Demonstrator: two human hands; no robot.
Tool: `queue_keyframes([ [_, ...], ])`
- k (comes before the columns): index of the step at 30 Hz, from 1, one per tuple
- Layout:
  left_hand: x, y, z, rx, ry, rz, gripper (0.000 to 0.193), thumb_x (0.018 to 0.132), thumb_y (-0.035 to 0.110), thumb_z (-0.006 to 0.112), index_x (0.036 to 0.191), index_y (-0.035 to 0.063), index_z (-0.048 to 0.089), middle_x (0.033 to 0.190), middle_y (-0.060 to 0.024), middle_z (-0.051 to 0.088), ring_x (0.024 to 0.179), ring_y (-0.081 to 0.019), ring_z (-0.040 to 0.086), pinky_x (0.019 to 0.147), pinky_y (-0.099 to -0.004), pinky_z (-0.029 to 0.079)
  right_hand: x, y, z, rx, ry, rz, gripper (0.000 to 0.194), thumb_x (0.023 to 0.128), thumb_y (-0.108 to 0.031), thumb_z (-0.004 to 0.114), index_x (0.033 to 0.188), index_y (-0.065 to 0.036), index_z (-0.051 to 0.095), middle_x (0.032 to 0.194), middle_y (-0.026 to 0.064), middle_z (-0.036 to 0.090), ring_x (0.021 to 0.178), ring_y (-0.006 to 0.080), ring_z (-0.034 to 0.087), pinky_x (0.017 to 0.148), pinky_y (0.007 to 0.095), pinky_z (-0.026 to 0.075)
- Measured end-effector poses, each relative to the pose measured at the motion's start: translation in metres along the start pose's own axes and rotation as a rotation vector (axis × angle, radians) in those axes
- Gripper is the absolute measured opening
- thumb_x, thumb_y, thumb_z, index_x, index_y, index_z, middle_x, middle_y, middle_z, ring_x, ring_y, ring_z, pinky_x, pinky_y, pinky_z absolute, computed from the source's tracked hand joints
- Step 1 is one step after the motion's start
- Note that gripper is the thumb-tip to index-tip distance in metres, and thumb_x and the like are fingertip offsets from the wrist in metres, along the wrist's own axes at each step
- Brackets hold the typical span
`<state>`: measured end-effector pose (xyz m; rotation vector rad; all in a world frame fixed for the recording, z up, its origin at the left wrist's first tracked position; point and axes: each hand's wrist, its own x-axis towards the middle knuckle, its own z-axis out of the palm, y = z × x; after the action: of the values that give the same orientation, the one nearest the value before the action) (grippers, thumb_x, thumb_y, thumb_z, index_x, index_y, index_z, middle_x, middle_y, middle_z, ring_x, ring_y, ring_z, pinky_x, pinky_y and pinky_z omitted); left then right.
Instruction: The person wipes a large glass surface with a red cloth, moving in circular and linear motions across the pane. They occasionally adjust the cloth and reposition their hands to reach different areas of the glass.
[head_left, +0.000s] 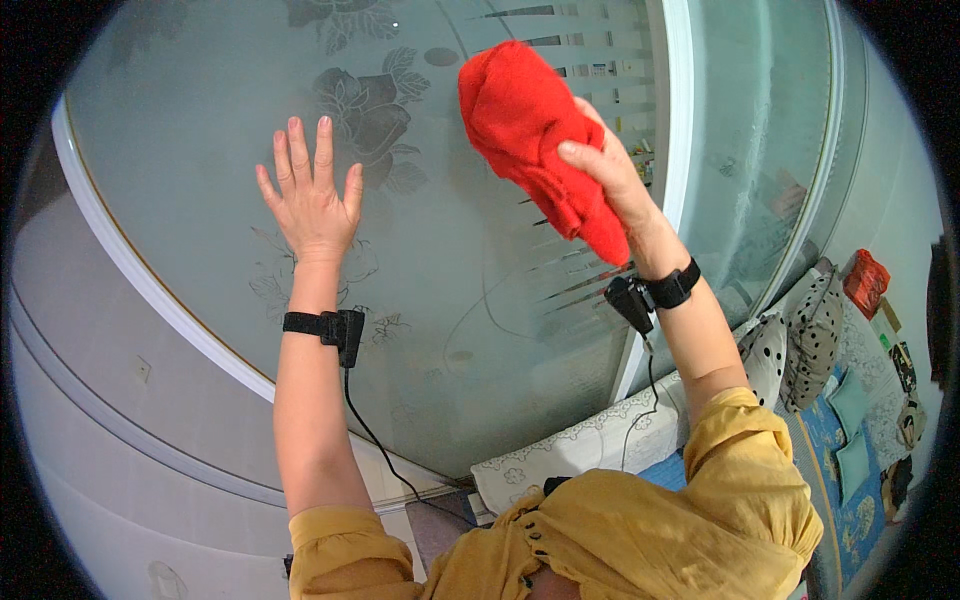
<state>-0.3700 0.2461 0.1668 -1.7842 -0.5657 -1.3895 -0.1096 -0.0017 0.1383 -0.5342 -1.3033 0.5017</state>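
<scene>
A frosted glass door panel (420, 262) with etched roses and leaves stands before me. My left hand (315, 195) is raised with its fingers spread over the glass and holds nothing; whether the palm touches the pane I cannot tell. Farther right, my right hand (611, 169) grips a bunched red cloth (517, 112), its thumb lying on top of the folds. The cloth is in front of the panel's clear striped part, and contact with the glass cannot be made out. Each wrist wears a black strap with a cabled device.
A white frame post (675, 112) runs beside the panel, with another glass pane (739, 135) to its right. At lower right a sofa with a white lace cover (570, 442) holds polka-dot pillows (814, 337) and green cushions (851, 465). A red bag (866, 281) lies behind them.
</scene>
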Motion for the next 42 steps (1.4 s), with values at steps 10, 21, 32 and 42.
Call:
queue_keyframes([
  [10, 0.000, -0.001, 0.000, -0.001, -0.007, -0.004, 0.068, 0.101, 0.060, 0.050, 0.162, 0.0380, 0.031, 0.172, 0.0022, 0.021, 0.158, -0.0221, 0.019, 0.125, -0.0599, 0.017, 0.035, 0.008, -0.013, -0.347, 0.202, -0.128, 0.049, 0.096, -0.021, 0.070, 0.141, -0.011, 0.054, 0.128, 0.0150, 0.066, 0.114, 0.0288, 0.065, 0.099, 0.0405, 0.052],
  [21, 0.004, 0.001, -0.005, -0.020, 0.007, -0.003, 0.069, 0.099, 0.058, 0.054, 0.161, 0.0378, 0.033, 0.171, 0.0021, 0.024, 0.157, -0.0230, 0.023, 0.123, -0.0617, 0.018, 0.035, 0.052, 0.013, -1.523, 0.357, -0.777, 0.069, 0.081, -0.035, 0.083, 0.144, -0.027, 0.057, 0.149, 0.0102, 0.047, 0.133, 0.0341, 0.046, 0.106, 0.0517, 0.041],
  [32, 0.004, 0.000, -0.003, -0.055, 0.043, 0.004, 0.069, 0.099, 0.058, 0.054, 0.161, 0.0383, 0.034, 0.170, 0.0019, 0.026, 0.156, -0.0231, 0.024, 0.122, -0.0622, 0.019, 0.069, 0.035, -0.041, -1.519, 0.738, -0.772, 0.064, 0.091, -0.014, 0.067, 0.152, -0.020, 0.050, 0.152, 0.0217, 0.043, 0.130, 0.0425, 0.049, 0.111, 0.0486, 0.040],
  [42, 0.005, -0.002, -0.002, -0.037, 0.048, 0.010, 0.068, 0.099, 0.058, 0.054, 0.161, 0.0385, 0.035, 0.170, 0.0015, 0.028, 0.155, -0.0234, 0.026, 0.122, -0.0624, 0.020, -0.050, 0.136, 0.028, -1.745, -0.532, -0.884, 0.068, 0.084, -0.023, 0.063, 0.148, -0.044, 0.051, 0.156, -0.0046, 0.049, 0.133, 0.0232, 0.049, 0.106, 0.0460, 0.042],
])
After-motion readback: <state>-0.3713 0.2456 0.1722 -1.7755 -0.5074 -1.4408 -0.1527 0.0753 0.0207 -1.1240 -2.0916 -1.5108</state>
